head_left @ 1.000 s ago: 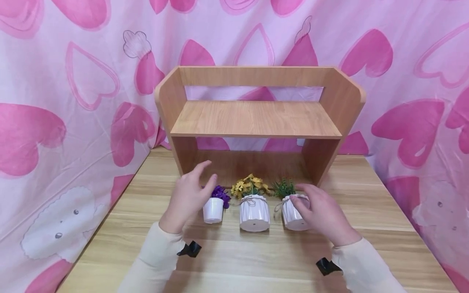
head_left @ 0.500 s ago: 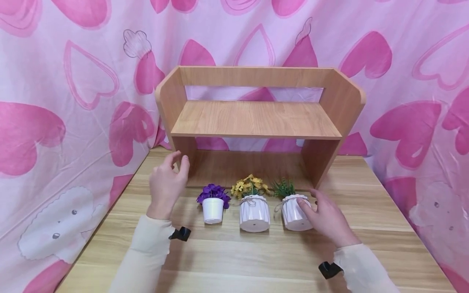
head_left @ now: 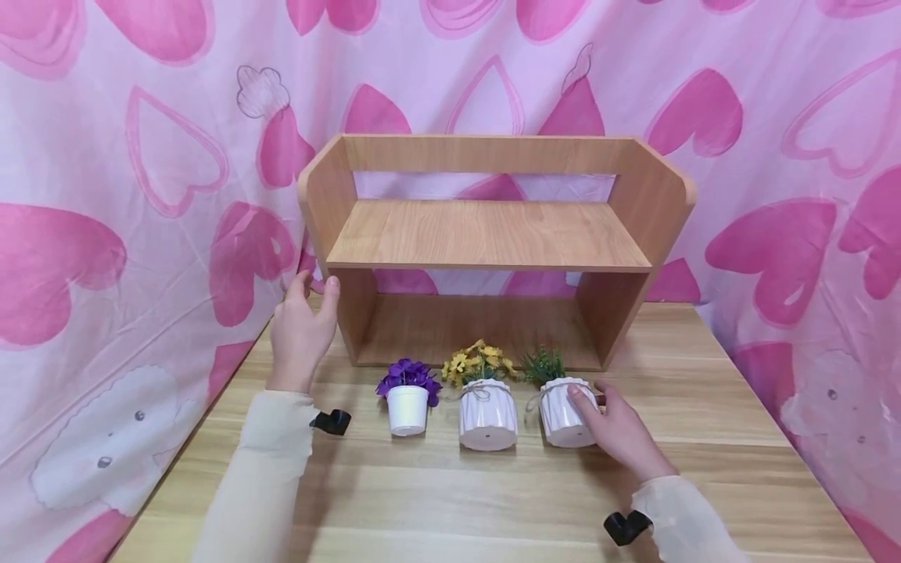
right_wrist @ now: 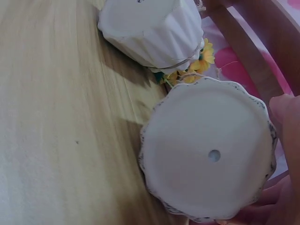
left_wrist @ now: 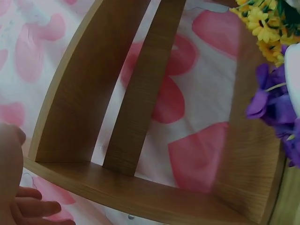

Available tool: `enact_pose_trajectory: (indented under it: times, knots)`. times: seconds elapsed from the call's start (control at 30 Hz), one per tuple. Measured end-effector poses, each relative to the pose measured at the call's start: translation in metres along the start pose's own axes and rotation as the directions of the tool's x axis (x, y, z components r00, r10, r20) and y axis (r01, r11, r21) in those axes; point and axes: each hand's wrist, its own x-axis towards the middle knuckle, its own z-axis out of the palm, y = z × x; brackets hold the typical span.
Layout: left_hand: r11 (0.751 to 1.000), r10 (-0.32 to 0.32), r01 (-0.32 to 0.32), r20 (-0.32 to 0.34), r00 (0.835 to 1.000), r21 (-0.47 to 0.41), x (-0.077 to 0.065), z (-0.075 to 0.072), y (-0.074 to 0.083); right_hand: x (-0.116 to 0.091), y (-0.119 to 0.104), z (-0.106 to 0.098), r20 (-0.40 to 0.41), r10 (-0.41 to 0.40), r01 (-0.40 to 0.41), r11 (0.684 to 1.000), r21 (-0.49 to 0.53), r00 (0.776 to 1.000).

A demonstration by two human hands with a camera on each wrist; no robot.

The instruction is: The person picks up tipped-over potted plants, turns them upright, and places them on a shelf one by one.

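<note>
Three potted artificial plants lie on their sides on the table, pot bottoms turned towards me. Purple flowers fill the small smooth pot on the left. A fluted white pot with yellow flowers lies in the middle. My right hand grips the fluted white pot with the green plant, thumb on its near side and fingers round its right. In the right wrist view that pot's base shows a drain hole. My left hand, loosely bent and holding nothing, is beside the wooden shelf's left panel.
Behind the plants stands the two-tier wooden shelf, its upper board bare. A pink heart-patterned curtain surrounds the wood-grain table at the back and sides.
My left hand has moved left from beside the purple flowers to the shelf's left panel. My right hand has slid slightly down and round the right-hand pot, which stays in place.
</note>
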Motion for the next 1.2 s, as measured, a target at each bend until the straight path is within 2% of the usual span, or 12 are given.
enact_pose_trajectory:
  times: [0.17,0.37,0.47,0.57,0.7,0.93,1.03,1.2]
  knots:
    - [0.998,-0.007,0.011,0.055,0.998,-0.064,0.018,-0.003,0.006,0.004,0.004,0.003,0.003,-0.006,0.006,1.000,-0.002,1.000]
    - [0.988,0.006,0.008,0.090,0.996,-0.154,0.033,0.002,0.010,0.008,0.005,0.002,0.011,-0.028,0.028,1.000,0.006,1.000]
    - [0.988,0.000,0.014,0.095,0.995,-0.155,0.037,0.005,0.012,0.008,0.003,0.000,0.030,-0.020,0.019,0.999,0.030,0.999]
    - [0.990,-0.004,0.014,0.072,0.997,-0.139,0.042,0.006,0.014,0.009,0.002,-0.002,0.042,-0.007,0.004,0.999,0.053,0.999]
    - [0.992,-0.008,0.016,0.066,0.998,-0.126,0.045,0.007,0.018,0.008,0.002,-0.003,0.028,0.010,-0.012,0.997,0.072,1.000]
    - [0.996,0.019,-0.015,0.045,0.999,-0.088,0.045,0.005,0.016,0.006,0.004,0.001,0.035,0.049,-0.053,0.991,0.119,0.998]
    - [0.996,0.004,0.002,0.067,0.998,-0.088,0.044,0.004,0.015,0.004,0.004,0.002,0.024,0.057,-0.060,0.987,0.150,0.998]
    - [0.996,-0.026,0.034,0.108,0.994,-0.080,0.043,0.004,0.014,0.000,0.007,0.004,-0.056,-0.002,0.010,0.991,0.136,0.998]
